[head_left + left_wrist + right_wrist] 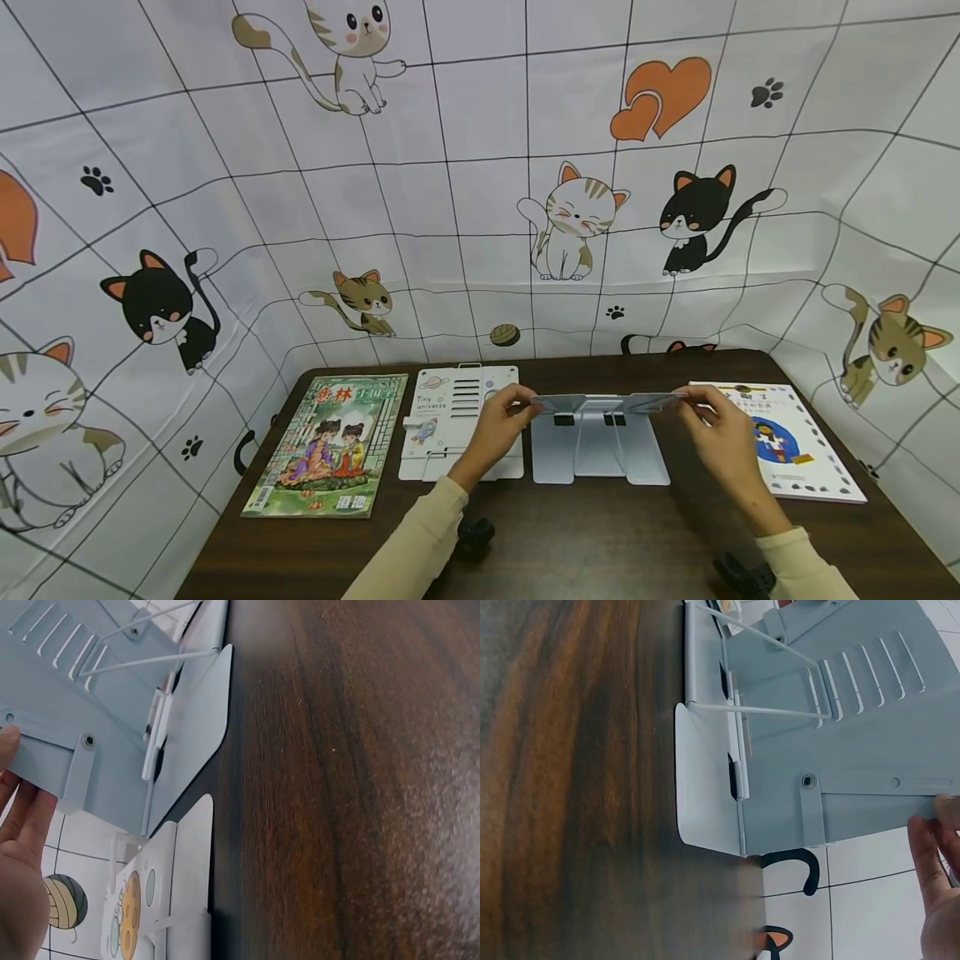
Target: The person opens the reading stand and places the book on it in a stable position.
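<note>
A light blue-grey metal book stand [602, 450] stands unfolded on the dark table, its slotted back panel raised and a wire prop [765, 711] linking the panel to the base. My left hand [506, 421] pinches one outer end of the raised panel between thumb and fingers; the left wrist view shows this hand [22, 832] at a side arm of the stand. At the opposite end, my right hand [716, 429] pinches the other side arm [885, 810], with the thumb on one face and fingers behind. Only part of each hand shows in the wrist views.
Left of the stand lies a white "Tiny universe" book stand [420, 408], partly behind my left forearm. A green illustrated magazine [330, 442] lies farther left. On the right is a white book [817, 450] with a blue circle. A cat-print cloth [480, 208] hangs behind the table [585, 533].
</note>
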Demonstrator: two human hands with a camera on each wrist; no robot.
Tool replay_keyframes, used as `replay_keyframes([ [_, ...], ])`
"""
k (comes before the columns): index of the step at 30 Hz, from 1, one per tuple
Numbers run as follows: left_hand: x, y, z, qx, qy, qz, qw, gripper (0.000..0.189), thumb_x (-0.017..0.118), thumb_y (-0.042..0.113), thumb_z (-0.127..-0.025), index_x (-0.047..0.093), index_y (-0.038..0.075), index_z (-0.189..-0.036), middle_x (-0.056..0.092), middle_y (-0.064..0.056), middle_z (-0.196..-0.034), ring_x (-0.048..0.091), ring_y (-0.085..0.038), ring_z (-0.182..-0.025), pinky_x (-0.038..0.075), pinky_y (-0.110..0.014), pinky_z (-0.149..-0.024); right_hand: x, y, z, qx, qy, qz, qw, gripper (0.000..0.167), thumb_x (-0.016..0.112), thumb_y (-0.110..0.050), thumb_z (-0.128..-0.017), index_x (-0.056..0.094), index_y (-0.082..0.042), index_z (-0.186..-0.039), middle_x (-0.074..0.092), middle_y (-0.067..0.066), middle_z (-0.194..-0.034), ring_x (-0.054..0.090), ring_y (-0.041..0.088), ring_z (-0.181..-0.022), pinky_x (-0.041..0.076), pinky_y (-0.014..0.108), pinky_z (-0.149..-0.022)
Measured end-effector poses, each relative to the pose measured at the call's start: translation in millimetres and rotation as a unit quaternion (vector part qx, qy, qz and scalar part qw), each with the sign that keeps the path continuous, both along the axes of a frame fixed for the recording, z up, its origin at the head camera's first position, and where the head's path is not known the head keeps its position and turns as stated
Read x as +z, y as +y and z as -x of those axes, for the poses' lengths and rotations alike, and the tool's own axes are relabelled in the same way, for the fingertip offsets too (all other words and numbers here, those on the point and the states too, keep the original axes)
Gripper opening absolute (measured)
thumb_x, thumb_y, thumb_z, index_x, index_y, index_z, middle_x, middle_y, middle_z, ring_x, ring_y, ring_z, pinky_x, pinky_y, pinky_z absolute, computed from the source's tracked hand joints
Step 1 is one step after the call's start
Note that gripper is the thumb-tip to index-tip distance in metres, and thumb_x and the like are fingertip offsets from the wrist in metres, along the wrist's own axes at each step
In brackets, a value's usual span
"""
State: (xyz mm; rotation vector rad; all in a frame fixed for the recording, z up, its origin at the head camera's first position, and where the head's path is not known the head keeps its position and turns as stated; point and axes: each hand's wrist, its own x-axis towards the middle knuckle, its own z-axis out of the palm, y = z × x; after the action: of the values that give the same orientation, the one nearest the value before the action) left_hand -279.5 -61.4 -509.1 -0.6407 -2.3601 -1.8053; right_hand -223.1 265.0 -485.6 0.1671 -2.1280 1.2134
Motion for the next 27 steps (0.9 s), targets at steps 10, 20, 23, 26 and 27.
replay_keyframes([
  [10, -1.5, 6.7, -8.8, -0.006, 0.043, -0.01, 0.999, 0.006, 0.075, 0.011, -0.1, 0.071, 0.009, -0.104, 0.072, -0.011, -0.112, 0.07, -0.02, -0.11, 0.058, -0.043, -0.103, 5.0, 5.4, 24.8, -0.01, -0.026, -0.006, 0.9996, 0.009, 0.074, 0.003, -0.097, 0.076, 0.001, -0.106, 0.076, 0.021, -0.1, 0.061, -0.023, -0.087, 0.048, -0.001, -0.078],
  [20, -9.7, 24.1, -26.9, -0.013, 0.127, -0.011, 0.9917, 0.009, 0.079, 0.005, -0.096, 0.072, 0.009, -0.101, 0.071, -0.008, -0.106, 0.071, -0.02, -0.102, 0.062, -0.032, -0.09, 3.8, 18.7, 70.6, 0.029, -0.042, -0.016, 0.9986, 0.011, 0.072, 0.0, -0.1, 0.078, -0.003, -0.108, 0.08, 0.011, -0.101, 0.064, -0.018, -0.087, 0.048, 0.004, -0.076],
  [23, -11.0, 30.2, -33.4, -0.011, 0.146, 0.006, 0.9893, 0.011, 0.079, 0.003, -0.095, 0.072, 0.009, -0.1, 0.07, -0.007, -0.104, 0.07, -0.016, -0.099, 0.063, -0.032, -0.088, 3.3, 19.2, 81.8, 0.051, -0.053, -0.008, 0.9972, 0.013, 0.071, 0.0, -0.101, 0.079, -0.001, -0.111, 0.08, 0.012, -0.104, 0.064, -0.017, -0.087, 0.05, 0.005, -0.076],
  [26, -9.3, 34.9, -41.7, -0.019, 0.165, 0.031, 0.9857, 0.011, 0.079, 0.003, -0.096, 0.071, 0.01, -0.1, 0.069, -0.006, -0.103, 0.07, -0.016, -0.096, 0.063, -0.031, -0.084, 5.1, 18.2, 91.4, 0.081, -0.08, 0.003, 0.9935, 0.017, 0.067, -0.002, -0.104, 0.077, 0.001, -0.117, 0.08, 0.013, -0.11, 0.065, -0.016, -0.09, 0.054, 0.008, -0.077],
  [27, -8.5, 36.4, -44.8, -0.022, 0.172, 0.038, 0.9841, 0.011, 0.079, 0.003, -0.095, 0.071, 0.01, -0.1, 0.069, -0.005, -0.104, 0.071, -0.016, -0.096, 0.063, -0.03, -0.083, 5.7, 17.7, 95.3, 0.089, -0.091, 0.004, 0.9918, 0.018, 0.066, -0.003, -0.105, 0.077, 0.001, -0.118, 0.08, 0.01, -0.111, 0.064, -0.016, -0.092, 0.054, 0.009, -0.078],
])
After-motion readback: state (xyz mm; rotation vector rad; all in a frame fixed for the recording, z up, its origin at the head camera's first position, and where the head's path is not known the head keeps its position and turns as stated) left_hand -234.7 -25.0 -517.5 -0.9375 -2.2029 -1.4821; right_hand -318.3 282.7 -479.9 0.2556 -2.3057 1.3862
